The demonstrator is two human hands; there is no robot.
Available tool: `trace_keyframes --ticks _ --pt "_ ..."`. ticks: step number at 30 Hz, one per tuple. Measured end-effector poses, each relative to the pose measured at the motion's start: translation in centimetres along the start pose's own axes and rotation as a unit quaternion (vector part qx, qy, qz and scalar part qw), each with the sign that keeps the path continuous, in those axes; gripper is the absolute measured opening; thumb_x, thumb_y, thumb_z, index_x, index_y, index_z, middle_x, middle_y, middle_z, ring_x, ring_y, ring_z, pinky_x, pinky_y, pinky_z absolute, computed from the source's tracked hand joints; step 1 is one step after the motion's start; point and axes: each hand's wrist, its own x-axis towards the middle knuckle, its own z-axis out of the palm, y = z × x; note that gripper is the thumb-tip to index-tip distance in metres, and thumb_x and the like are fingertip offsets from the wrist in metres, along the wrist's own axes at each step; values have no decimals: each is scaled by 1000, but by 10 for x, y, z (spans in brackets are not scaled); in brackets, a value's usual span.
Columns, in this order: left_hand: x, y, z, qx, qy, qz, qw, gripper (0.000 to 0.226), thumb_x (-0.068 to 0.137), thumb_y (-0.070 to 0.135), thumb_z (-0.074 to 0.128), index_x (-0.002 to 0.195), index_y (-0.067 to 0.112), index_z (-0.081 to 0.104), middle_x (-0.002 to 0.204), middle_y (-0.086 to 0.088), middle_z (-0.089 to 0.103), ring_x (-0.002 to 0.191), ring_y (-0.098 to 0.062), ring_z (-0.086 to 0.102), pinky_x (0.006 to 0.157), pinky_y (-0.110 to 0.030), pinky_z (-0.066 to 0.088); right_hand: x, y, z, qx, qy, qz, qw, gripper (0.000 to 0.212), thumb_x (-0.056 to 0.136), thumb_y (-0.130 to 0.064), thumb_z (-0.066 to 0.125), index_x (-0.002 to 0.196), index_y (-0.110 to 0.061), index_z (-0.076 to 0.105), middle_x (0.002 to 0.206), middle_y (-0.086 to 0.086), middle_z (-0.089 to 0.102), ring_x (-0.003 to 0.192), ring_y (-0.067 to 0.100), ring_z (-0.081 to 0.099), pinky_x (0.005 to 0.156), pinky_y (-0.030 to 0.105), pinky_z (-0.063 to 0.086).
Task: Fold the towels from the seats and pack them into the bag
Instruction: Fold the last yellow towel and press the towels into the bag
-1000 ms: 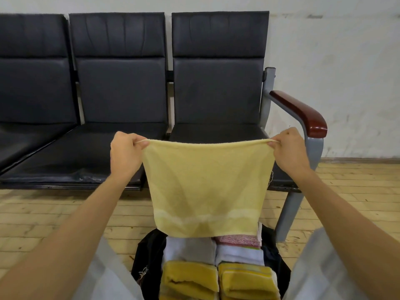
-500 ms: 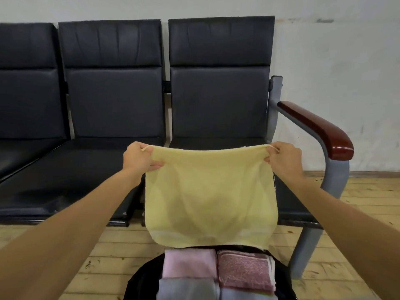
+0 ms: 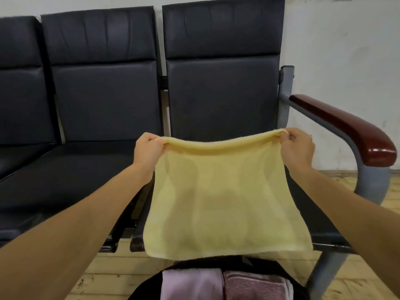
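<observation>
A person's left hand [image 3: 148, 148] and right hand [image 3: 297, 148] each pinch a top corner of a pale yellow towel [image 3: 223, 202], fingers curled over the hem and the backs of the hands facing the camera. Both bare forearms reach forward, the hands level with each other and well apart. The held edge runs side to side between them and sags slightly in the middle. From it the towel hangs open and flat, roughly square, its free edge lowest. Below that edge sits an open black bag [image 3: 142, 291] holding a folded light pink towel [image 3: 190, 284] beside a folded darker pink towel [image 3: 253, 286]. Beyond the hands stands a row of black seats [image 3: 223, 94]. A dark red armrest [image 3: 346, 128] lies right of the right hand, above a wooden floor [image 3: 108, 276].
</observation>
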Motion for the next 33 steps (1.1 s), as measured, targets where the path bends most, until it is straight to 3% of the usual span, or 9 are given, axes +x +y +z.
trace_keyframes --ticks 5,9,13,17,20,23,28,30,33 --pt "-50 -2 -23 -15 -26 7 1000 14 97 6 47 99 15 57 106 -8 62 96 -20 68 88 -33 55 -31 4 -36 -73 -65 -63 993 23 100 -16 49 105 -9 70 91 -1 65 83 14 60 77 23 41" --pt "-99 -33 -44 90 -102 -32 990 11 103 14 40 106 14 51 102 -8 64 75 -21 73 70 -34 58 -76 18 -67 -175 -244 -105 948 17 99 -21 51 93 -23 67 71 -9 68 62 3 67 59 14 49" --pt "-123 -73 -54 218 -172 8 961 8 99 16 45 98 18 53 105 -3 64 97 -19 63 83 -35 52 -106 38 -79 -343 -363 -176 848 24 98 -23 50 106 -18 72 94 0 72 83 20 64 72 32 50" --pt "-122 -91 -55 304 -243 82 918 29 95 3 46 108 28 52 117 5 60 97 -13 57 76 -19 45 -117 43 -74 -376 -364 -194 829 28 98 -20 49 119 -18 67 105 7 71 84 23 60 69 29 42" --pt "-112 -100 -48 322 -240 98 911 42 94 -3 45 125 25 52 132 -2 53 107 -18 55 77 -23 45 -114 45 -61 -360 -355 -156 848 31 100 -18 46 127 -18 62 108 10 67 76 18 54 66 28 40" --pt "-100 -108 -39 322 -211 112 916 41 97 1 42 133 19 51 142 -2 49 126 -20 47 95 -24 41 -107 54 -45 -328 -339 -119 874 33 101 -17 43 130 -20 60 110 11 65 77 19 58 64 28 44" --pt "-88 -112 -25 343 -168 143 913 39 100 5 39 135 18 51 142 3 48 128 -18 46 107 -31 36 -96 65 -25 -272 -307 -106 906 32 103 -19 45 129 -16 62 113 4 67 71 9 56 57 15 38" --pt "-85 -113 -23 332 -154 159 917 36 100 7 40 130 18 56 138 3 52 126 -16 47 106 -29 36 -92 64 -20 -252 -301 -103 914 31 103 -18 45 128 -14 63 116 5 68 72 8 56 61 16 41" --pt "-85 -109 -25 269 -125 146 944 33 99 6 43 123 18 62 129 7 55 117 -7 47 101 -20 35 -93 60 -19 -227 -268 -89 932 30 103 -16 43 126 -11 62 118 9 66 89 17 60 78 23 44"
